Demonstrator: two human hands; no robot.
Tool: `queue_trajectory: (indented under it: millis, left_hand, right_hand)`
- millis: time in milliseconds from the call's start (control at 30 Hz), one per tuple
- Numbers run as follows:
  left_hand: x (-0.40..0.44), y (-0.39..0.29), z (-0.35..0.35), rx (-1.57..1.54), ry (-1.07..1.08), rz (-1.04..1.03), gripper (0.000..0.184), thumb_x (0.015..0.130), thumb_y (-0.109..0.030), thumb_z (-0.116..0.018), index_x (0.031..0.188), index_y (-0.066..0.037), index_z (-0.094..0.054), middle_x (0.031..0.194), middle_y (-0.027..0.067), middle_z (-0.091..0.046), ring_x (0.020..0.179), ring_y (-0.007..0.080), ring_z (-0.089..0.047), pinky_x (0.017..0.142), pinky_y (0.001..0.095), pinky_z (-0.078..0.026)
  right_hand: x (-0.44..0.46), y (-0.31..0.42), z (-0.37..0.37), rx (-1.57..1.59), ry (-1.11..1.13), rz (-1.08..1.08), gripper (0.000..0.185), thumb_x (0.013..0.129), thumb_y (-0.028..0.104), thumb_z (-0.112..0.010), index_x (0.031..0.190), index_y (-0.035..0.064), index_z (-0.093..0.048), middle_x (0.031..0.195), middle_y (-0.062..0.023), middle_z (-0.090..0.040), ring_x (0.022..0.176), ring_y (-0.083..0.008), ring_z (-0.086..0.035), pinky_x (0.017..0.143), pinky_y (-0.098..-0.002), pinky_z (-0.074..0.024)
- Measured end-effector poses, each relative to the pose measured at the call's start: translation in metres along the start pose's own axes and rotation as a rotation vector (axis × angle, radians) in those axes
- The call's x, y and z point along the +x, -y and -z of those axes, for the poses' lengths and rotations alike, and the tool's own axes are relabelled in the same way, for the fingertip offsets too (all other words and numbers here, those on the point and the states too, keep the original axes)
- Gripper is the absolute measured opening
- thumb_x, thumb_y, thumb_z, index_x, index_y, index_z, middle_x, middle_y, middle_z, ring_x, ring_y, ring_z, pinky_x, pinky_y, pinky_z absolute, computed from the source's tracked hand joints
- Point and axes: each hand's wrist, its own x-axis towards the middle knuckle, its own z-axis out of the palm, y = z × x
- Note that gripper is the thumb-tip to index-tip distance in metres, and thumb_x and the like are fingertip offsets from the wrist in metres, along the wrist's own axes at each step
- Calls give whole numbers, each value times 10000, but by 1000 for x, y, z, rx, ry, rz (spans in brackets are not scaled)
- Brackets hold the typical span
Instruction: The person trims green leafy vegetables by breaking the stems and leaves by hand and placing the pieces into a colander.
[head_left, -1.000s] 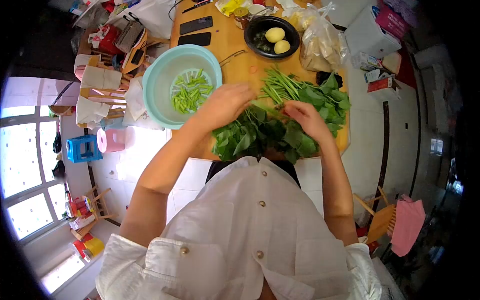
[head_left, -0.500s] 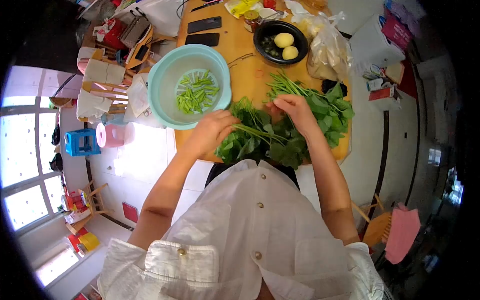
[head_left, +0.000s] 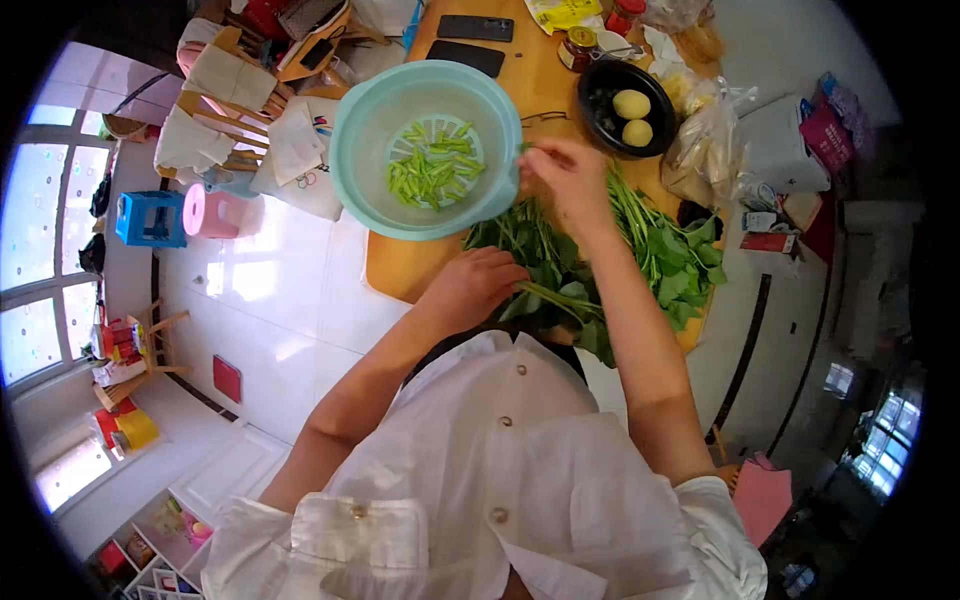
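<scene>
Closed around the pale stems of a leafy green sprig (head_left: pixel 562 301), my left hand (head_left: pixel 474 287) is low at the table's front edge. My right hand (head_left: pixel 570 182) is pinched near the right rim of a light teal basin (head_left: pixel 348 150); what its fingertips hold, if anything, is too small to make out. Cut green stem pieces (head_left: pixel 437 165) lie in the basin on a slotted bottom. Dark leafy greens (head_left: pixel 525 232) lie between my hands, and a second bunch with long stems (head_left: pixel 672 255) lies to the right, partly behind my right forearm.
A black bowl (head_left: pixel 597 128) with two yellow, round items stands behind my right hand, beside a plastic bag (head_left: pixel 700 145). Two dark phones (head_left: pixel 476 28), a jar (head_left: pixel 577 48) and a yellow packet (head_left: pixel 562 12) are at the table's back. Chairs with cloths stand to the left.
The view has shifted, so the table appears farther right. My left hand has lowered with the sprig, while my right hand has moved from the greens toward the basin's rim.
</scene>
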Motion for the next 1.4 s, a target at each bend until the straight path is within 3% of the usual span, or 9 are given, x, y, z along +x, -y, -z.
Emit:
queue_trajectory:
  millis: [300,567,667,733,833,1000,1067,1200,1400]
  left_hand:
    - [5,3,4,-36,52,-42,164,789,-67,-625,951,-46,-616,865,101,-573,850,300,-559,740,393,-459]
    - [4,-10,8,-14,118,28,204,745,-49,-651,947,-63,-625,873,87,-585,838,294,-567,714,418,-450]
    - [6,-15,7,6,92,38,223,730,-46,-664,947,-69,-623,862,84,-581,834,285,-571,706,408,-456]
    - [3,-16,6,-23,104,38,225,727,-46,-667,946,-70,-621,854,83,-576,832,282,-570,702,404,-458]
    - [5,-18,3,-54,66,8,229,727,-42,-660,951,-59,-615,839,89,-565,827,286,-567,703,402,-460]
    - [19,-15,5,-101,107,65,196,791,-45,-618,983,-17,-592,860,138,-572,855,333,-565,725,414,-460]
    - [28,-10,6,-77,88,90,178,817,-65,-602,987,-10,-591,883,150,-580,868,346,-564,730,419,-459]
    - [52,-2,7,-37,68,122,166,885,-129,-547,992,-10,-591,872,185,-600,855,373,-573,732,440,-463]
    - [76,-10,0,198,216,155,185,902,-195,-508,894,-21,-570,801,196,-608,785,381,-595,696,455,-475]
  right_hand:
    - [-41,-25,113,-377,-343,56,160,860,118,-643,859,-42,-635,753,-23,-621,707,-88,-544,665,-253,-439]
    - [53,-14,134,-673,-642,466,150,841,113,-633,856,-36,-643,713,-75,-613,663,-160,-568,628,-293,-460]
    - [102,-42,148,-1067,-621,296,159,859,156,-600,856,16,-675,802,-115,-657,742,-248,-621,730,-403,-464]
    - [122,-71,164,-1632,-214,-302,149,877,149,-565,869,77,-696,795,-92,-671,796,-321,-622,912,-474,-383]
    - [123,-90,184,-1407,-307,-16,144,875,137,-555,935,124,-686,866,-76,-660,885,-324,-612,975,-549,-288]
    - [95,-40,170,-1440,-83,-328,203,882,160,-548,1058,123,-644,1113,-141,-599,918,-306,-582,912,-474,-354]
    - [70,-51,169,-1221,-206,181,255,895,211,-568,1114,88,-611,1025,-143,-614,900,-293,-591,873,-425,-416]
    - [-24,8,115,-508,334,-261,513,926,416,-541,1252,20,-541,1161,-87,-623,1060,-159,-564,935,-304,-421]
    - [-107,16,99,-614,193,-127,279,906,245,-561,1082,36,-618,794,-161,-613,714,-293,-584,668,-374,-455]
